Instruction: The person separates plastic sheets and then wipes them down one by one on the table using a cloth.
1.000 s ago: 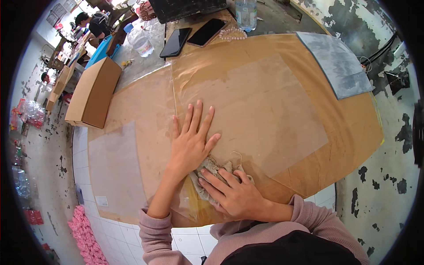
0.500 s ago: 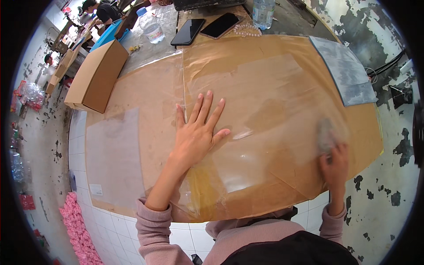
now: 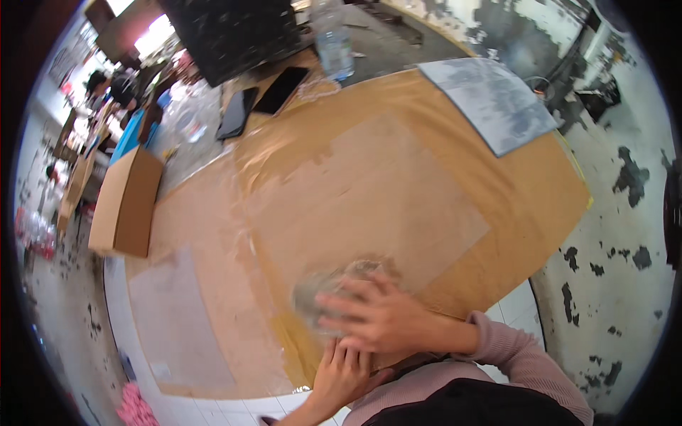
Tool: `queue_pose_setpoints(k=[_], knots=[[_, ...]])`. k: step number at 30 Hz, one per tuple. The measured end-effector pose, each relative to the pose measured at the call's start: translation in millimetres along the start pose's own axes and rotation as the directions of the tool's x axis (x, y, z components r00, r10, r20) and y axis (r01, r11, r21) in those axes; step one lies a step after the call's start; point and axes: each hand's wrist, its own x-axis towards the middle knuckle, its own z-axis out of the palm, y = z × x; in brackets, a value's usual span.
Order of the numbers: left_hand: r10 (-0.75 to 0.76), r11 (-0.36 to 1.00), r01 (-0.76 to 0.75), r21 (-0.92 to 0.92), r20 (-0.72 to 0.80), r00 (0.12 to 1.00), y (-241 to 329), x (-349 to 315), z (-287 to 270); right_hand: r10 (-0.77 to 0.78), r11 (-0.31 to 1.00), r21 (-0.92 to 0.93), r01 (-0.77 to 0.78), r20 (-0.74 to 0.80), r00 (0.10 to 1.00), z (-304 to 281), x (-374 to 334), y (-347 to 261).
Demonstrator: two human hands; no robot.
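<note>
A crumpled grey-green cloth (image 3: 312, 298), smeared by motion, is pressed on the tabletop under my right hand (image 3: 383, 316), whose fingers are bent over it. The cloth lies near the front edge of a transparent plastic sheet (image 3: 369, 192) on the brown, tape-covered board (image 3: 526, 206). Just below, at the board's near edge, rests my left hand (image 3: 344, 373). Its fingers point forward and its thumb stands apart to the right; the fingertips come close to the right hand and are partly covered by it. Nothing shows in the left hand.
A cardboard box (image 3: 128, 202) stands at the left edge, near another translucent sheet (image 3: 181, 319). Two phones (image 3: 282, 90) and a plastic bottle (image 3: 334, 42) are at the back. A grey-white panel (image 3: 490, 103) lies far right. A peeling wall (image 3: 618, 234) borders the right side.
My right hand has swept the cloth from the right side to the near middle. My left hand has left the middle of the board for its near edge. The view has turned.
</note>
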Motion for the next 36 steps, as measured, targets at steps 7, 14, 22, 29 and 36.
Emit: queue_pose_setpoints(k=[7,14,22,29,36], knots=[[-0.090,0.980,0.109,0.168,-0.117,0.989,3.0,13.5,10.9,0.133,0.977,-0.172,-0.125,0.040,0.990,-26.5,-26.7,65.4],[-0.055,0.973,0.087,0.214,-0.151,0.987,1.8,14.9,13.4,0.397,0.782,-0.414,-0.466,-0.246,0.884,-103.1,-95.0,143.5],[-0.046,0.986,0.068,0.150,-0.149,0.988,-4.1,2.2,4.8,-0.154,0.984,0.099,0.149,0.042,0.987,-77.8,10.7,60.6],[-0.020,0.991,0.049,0.123,-0.229,0.973,-2.5,-0.9,14.7,-0.632,0.774,0.093,0.626,0.178,0.754,32.7,82.2,68.7],[-0.002,0.988,0.042,0.149,-0.260,0.966,2.0,9.0,11.9,-0.310,0.945,-0.108,0.310,0.016,0.950,60.9,199.6,146.9]])
